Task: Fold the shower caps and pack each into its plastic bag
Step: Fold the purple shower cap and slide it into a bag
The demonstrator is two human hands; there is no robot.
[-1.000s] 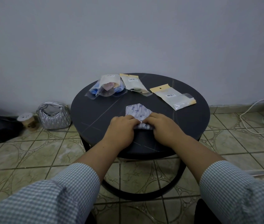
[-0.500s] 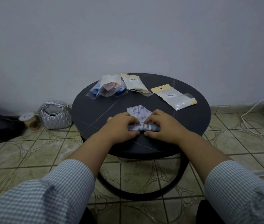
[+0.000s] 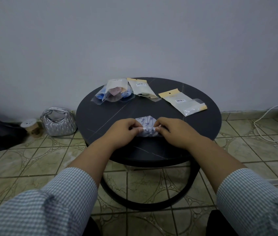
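I have my left hand (image 3: 126, 129) and right hand (image 3: 172, 129) pinching the shower cap (image 3: 147, 128), seemingly half-rolled; I'd keep rolling tight against the tabletop (image 3: 177, 142).

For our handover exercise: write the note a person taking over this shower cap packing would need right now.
Left hand and right hand each pinch an end of the patterned shower cap, partly rolled on the round black table.
Done: bags at the far edge hold caps: blue cap bag, middle bag.
Left: finish the roll, then pack it; the flat bag at far right looks empty.
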